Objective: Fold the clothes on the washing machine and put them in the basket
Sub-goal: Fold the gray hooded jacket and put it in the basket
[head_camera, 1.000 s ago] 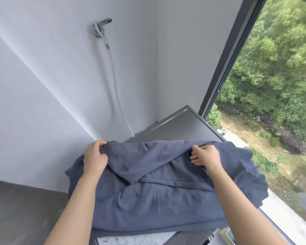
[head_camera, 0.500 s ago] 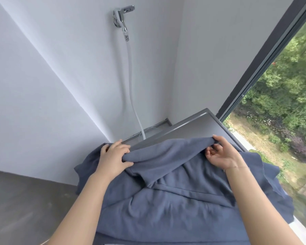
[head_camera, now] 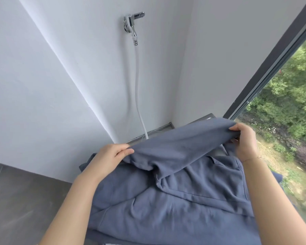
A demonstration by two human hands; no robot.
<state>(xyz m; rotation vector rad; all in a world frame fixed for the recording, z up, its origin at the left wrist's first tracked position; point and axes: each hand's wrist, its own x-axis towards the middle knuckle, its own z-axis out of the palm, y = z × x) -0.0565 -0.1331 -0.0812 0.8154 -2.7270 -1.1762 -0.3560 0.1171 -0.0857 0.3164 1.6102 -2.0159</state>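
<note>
A slate-blue garment (head_camera: 175, 200) lies crumpled over the grey top of the washing machine (head_camera: 159, 130), hiding nearly all of it. My left hand (head_camera: 111, 154) pinches the garment's far edge at the left. My right hand (head_camera: 244, 138) grips the same edge at the right, lifted a little higher, so a band of cloth is stretched between the two hands above the rest of the pile. No basket is in view.
A chrome tap (head_camera: 132, 23) with a white hose (head_camera: 138, 96) hangs on the white wall behind the machine. A dark-framed window (head_camera: 265, 71) onto trees runs along the right. Grey floor (head_camera: 16, 197) lies at the lower left.
Both hands have lifted the garment's far edge and carried it away from me, spreading wider apart. The cloth now covers most of the machine top that showed before.
</note>
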